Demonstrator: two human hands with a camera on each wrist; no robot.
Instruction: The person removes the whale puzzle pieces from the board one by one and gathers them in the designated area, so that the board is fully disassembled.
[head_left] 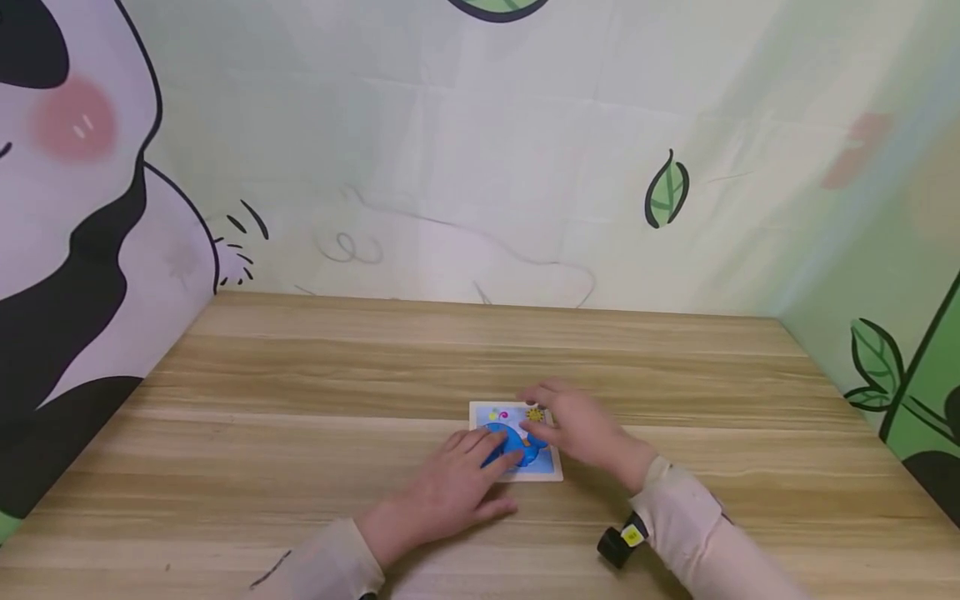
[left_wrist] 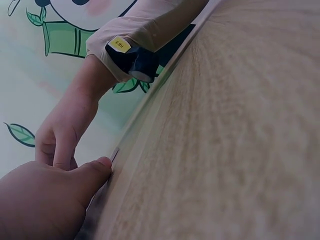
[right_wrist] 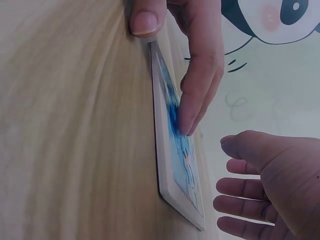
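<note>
A thin square picture board [head_left: 546,467] with a pale rim lies flat on the table, showing a blue whale and a yellow sun. My left hand [head_left: 438,496] comes from the lower left, its extended fingertips resting on the whale while the thumb lies beside the near edge. My right hand [head_left: 581,429] is at the board's upper right, fingers spread over that corner. In the right wrist view, the left fingers [right_wrist: 200,75] touch the board's face [right_wrist: 175,165], and the right hand [right_wrist: 285,180] has relaxed fingers apart from it. The hands cover part of the picture.
The wood-grain table [head_left: 337,358] stretches back to a pale wall [head_left: 450,167] printed with leaves and a panda [head_left: 112,208]. A small black camera [head_left: 615,547] with a yellow label sits on the right wrist, close above the table.
</note>
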